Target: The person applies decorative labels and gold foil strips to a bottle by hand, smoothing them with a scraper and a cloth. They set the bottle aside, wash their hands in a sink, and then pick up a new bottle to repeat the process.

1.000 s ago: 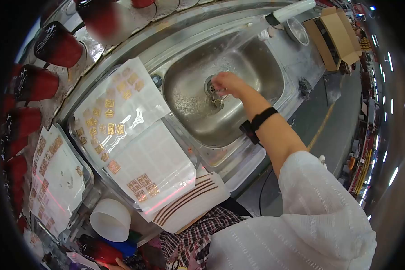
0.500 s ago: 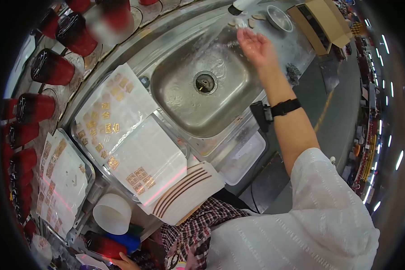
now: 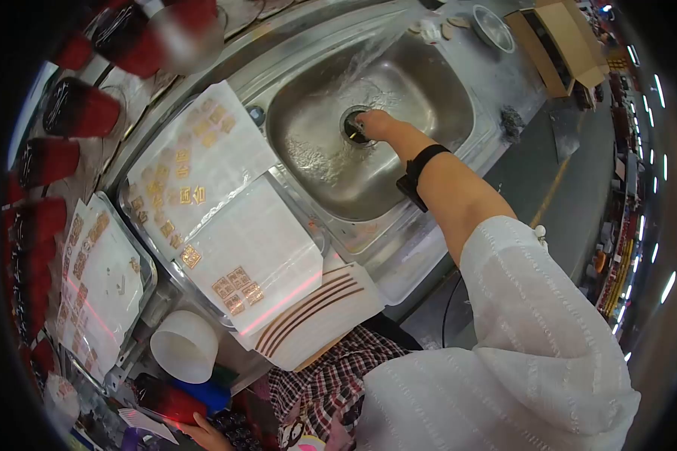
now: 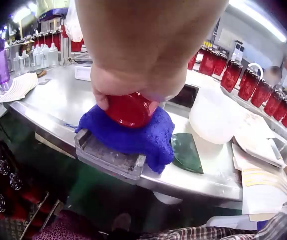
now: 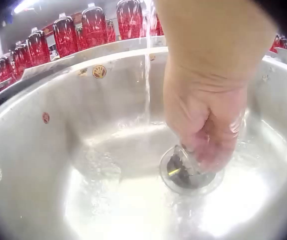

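Observation:
My right hand (image 3: 377,124) is down in the steel sink (image 3: 301,203), its bent fingers right at the rim of the drain (image 5: 176,175). A small yellow bit shows in the dark drain opening; the fingertips are partly hidden, and I cannot tell whether they pinch anything. Far to the left, my left hand (image 4: 133,82) grips a glossy red-and-black bottle (image 4: 128,112). That bottle lies on a bunched blue cloth (image 4: 148,137) over a metal block (image 4: 106,155) near the counter's edge. Running water (image 5: 147,85) falls into the sink beyond the right hand.
Sheets with gold decals (image 3: 203,143) lie on a tray left of the sink. A white tub (image 3: 184,346) stands nearer the left hand. Red-and-black bottles (image 3: 79,109) line the back. A metal bowl (image 3: 493,28) and cardboard box (image 3: 553,49) sit beyond the sink.
My right hand was at the drain, lifted palm-up to the sink's far right corner, then came back down to the drain. My left hand stays on the bottle.

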The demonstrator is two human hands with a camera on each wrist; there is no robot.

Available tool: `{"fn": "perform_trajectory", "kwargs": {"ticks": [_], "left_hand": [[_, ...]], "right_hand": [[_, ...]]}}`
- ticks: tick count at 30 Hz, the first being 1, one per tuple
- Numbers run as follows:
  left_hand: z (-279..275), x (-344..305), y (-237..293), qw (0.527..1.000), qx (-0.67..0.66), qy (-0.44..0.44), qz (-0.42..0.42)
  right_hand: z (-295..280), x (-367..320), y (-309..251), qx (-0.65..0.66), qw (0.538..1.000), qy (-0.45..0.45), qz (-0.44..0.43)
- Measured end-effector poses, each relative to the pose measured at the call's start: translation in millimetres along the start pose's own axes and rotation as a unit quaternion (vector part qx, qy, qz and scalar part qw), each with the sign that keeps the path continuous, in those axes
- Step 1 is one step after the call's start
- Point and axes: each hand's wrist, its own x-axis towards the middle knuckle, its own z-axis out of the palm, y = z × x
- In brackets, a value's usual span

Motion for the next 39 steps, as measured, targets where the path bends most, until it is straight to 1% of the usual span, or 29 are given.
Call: {"fn": "perform_trajectory", "kwargs": {"ticks": [3,4,6,7,10,13,16,19,20,22,24,25,27,28,29,31,34,35,37,39], "left_hand": [[-2.5,-0.3,3.2,0.999,0.041,0.004,0.011],[-4.9,-1.4,7.7,1.0,0.014,-0.009,-0.014],[-9.4,-1.2,24.8,0.997,-0.044,-0.031,-0.061],[-7.8,-2.2,23.8,0.998,-0.034,-0.023,-0.051],[-2.0,-1.1,10.1,1.0,-0.002,0.004,-0.008],[-3.9,-0.2,16.0,1.0,-0.018,-0.002,-0.02],[-3.3,-1.1,12.4,0.999,-0.013,-0.008,-0.034],[-0.8,-1.4,8.3,1.0,0.019,0.003,-0.018],[-0.3,-1.1,6.8,1.0,0.018,0.002,-0.016],[-2.1,-1.7,4.1,1.0,0.02,-0.001,-0.013],[-4.3,-1.2,8.8,0.999,-0.013,-0.017,-0.044],[-4.7,-1.1,10.2,0.998,-0.032,-0.025,-0.058],[-4.0,-1.4,11.5,0.997,-0.044,-0.019,-0.064],[-2.6,-2.0,11.6,0.996,-0.049,-0.015,-0.068],[-1.9,-3.2,5.7,0.998,-0.016,-0.012,-0.054],[-0.3,-5.7,-10.3,0.998,0.05,-0.001,-0.026],[-3.7,-7.1,-6.0,0.998,0.022,-0.02,-0.062],[-4.5,-6.9,-4.0,0.997,0.017,-0.021,-0.068],[-4.0,-6.6,-0.9,0.996,0.006,-0.024,-0.08],[-2.7,-7.0,-2.4,0.997,0.01,-0.017,-0.075]], "right_hand": [[7.8,11.2,-7.4,-0.038,0.999,-0.035,0.006],[3.6,17.1,-6.3,0.018,0.992,-0.119,0.047],[-10.6,5.4,-9.8,0.165,0.97,-0.154,0.091],[-14.0,1.2,-11.3,0.238,0.95,-0.169,0.112],[-10.1,4.4,-8.9,0.128,0.973,-0.194,0.015],[-9.8,1.7,-7.4,0.121,0.971,-0.205,-0.016],[-11.1,-7.4,-4.9,0.087,0.984,-0.142,-0.064],[-8.8,-5.0,-14.1,0.027,0.99,-0.132,-0.047],[-0.4,-1.3,-11.9,-0.035,0.992,-0.105,-0.066],[26.6,12.4,-4.8,-0.156,0.981,-0.051,-0.106],[24.4,17.7,5.0,-0.079,0.997,-0.016,0.019],[22.1,18.7,12.3,-0.041,0.996,0.002,0.084],[27.4,25.5,32.7,-0.008,0.997,-0.004,0.073],[33.0,30.5,38.1,0.008,0.996,-0.004,0.087],[33.8,32.6,38.4,0.024,0.995,-0.004,0.101],[37.6,42.2,31.9,0.054,0.985,0.004,0.165],[43.6,46.4,33.8,-0.102,0.994,0.003,0.042],[41.3,45.4,29.5,-0.04,0.996,-0.009,0.077],[36.6,44.2,20.3,0.082,0.985,-0.032,0.147],[32.0,40.1,13.8,0.048,0.991,-0.025,0.119]]}}
